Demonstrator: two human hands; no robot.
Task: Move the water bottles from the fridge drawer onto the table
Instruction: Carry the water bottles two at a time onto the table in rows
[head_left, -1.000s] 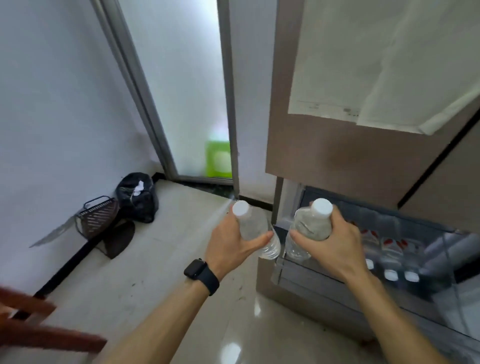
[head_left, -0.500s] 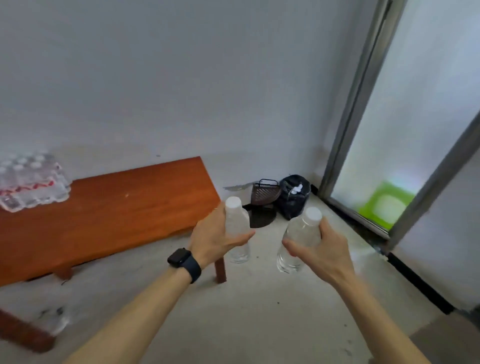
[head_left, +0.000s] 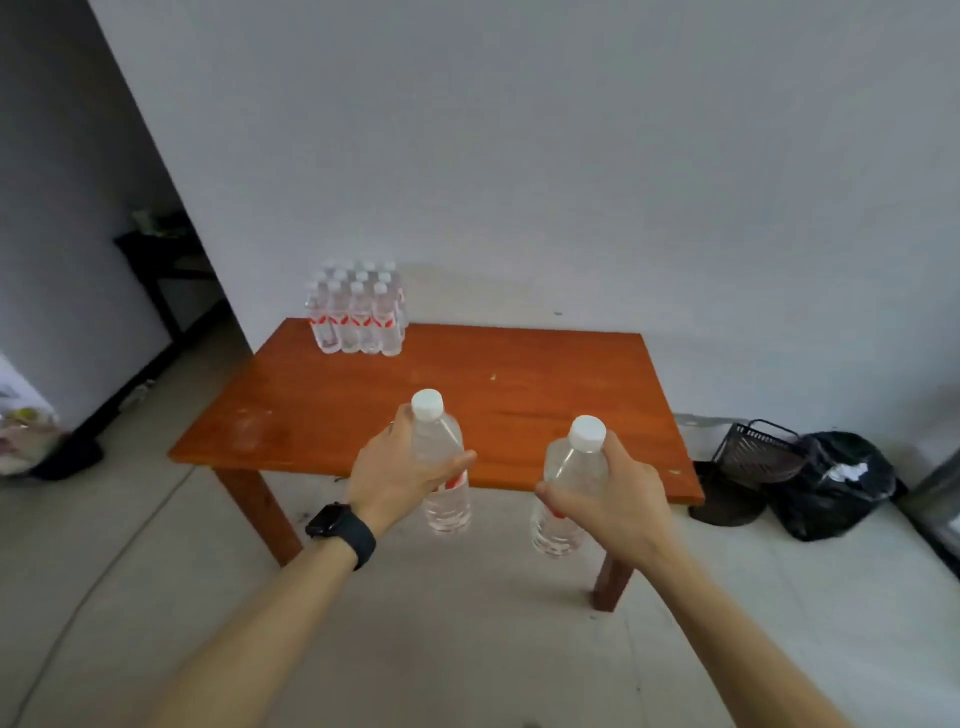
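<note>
We hold one water bottle in each hand. Our left hand (head_left: 400, 480) wraps the left bottle (head_left: 441, 467) around its middle, thumb across the front, and a dark watch (head_left: 340, 531) sits on that wrist. Our right hand (head_left: 615, 501) grips the right bottle (head_left: 569, 491) just under its shoulder. Both bottles are roughly upright, white caps on top, long axis close to vertical; the right one tips a little to the left at its base.

The table (head_left: 545, 395) lies straight ahead and beyond the hands. Both bottles appear to hang in front of its near edge, over the floor rather than over the wood, so we judge that the coming move is a reach forward, then a set-down base first. The left bottle is further forward against the tabletop and looks nearer to landing; the right one is lower and close to the table's near right corner, so it may need to travel further in.

At the far left corner of the table stands a pack of bottles (head_left: 358, 312), well apart from our hands. The open wood between leaves room to set both down.

Each held bottle shows a scrap of red label under our fingers, and the pack carries a red band too. No brand or writing is legible.
</note>
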